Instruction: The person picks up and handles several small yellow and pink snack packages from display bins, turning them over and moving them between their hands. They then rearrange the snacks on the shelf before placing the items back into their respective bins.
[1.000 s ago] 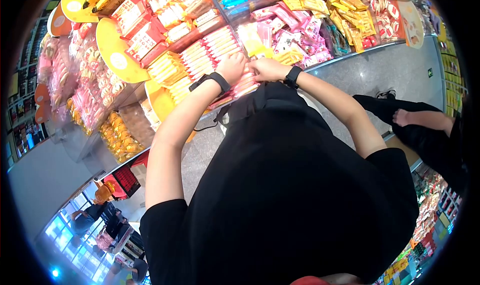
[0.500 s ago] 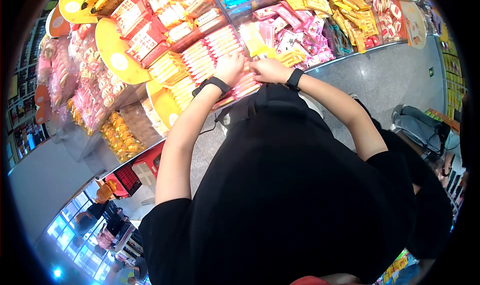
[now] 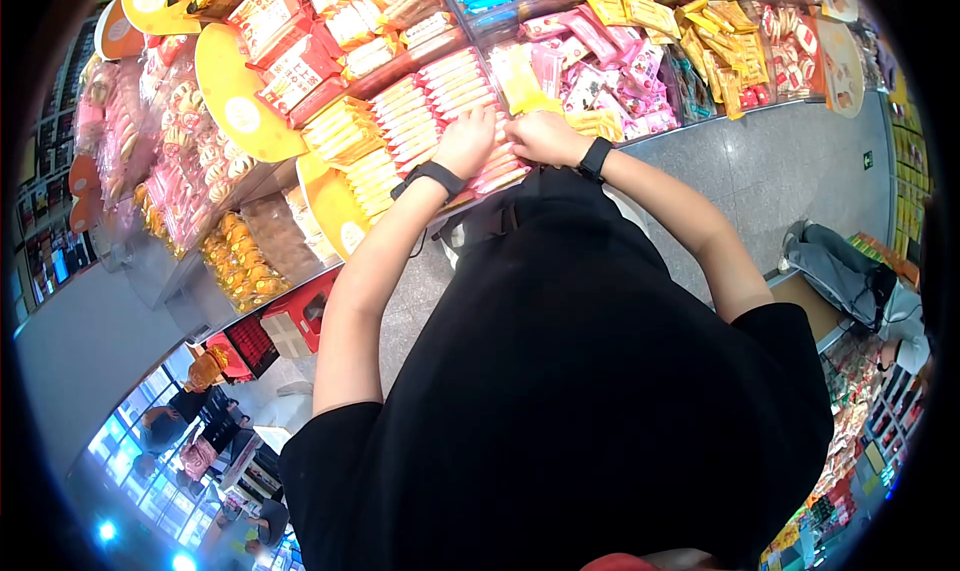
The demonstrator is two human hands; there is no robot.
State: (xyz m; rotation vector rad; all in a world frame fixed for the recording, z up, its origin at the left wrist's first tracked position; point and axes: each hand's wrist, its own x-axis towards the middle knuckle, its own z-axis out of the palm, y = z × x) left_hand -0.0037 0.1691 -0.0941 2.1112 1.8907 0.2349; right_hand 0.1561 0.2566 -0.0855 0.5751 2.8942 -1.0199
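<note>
Head: wrapped packets (image 3: 455,79) around hands (image 3: 466,144) (image 3: 547,139)

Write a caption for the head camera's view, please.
Left hand and right hand, close together over neat rows of pink packets, amid colourful wrapped treats.

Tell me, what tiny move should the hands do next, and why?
Maybe nudge the nearest pink packets straight: the left hand and right hand are close together over them, and those just beyond lie in neat rows.
</note>
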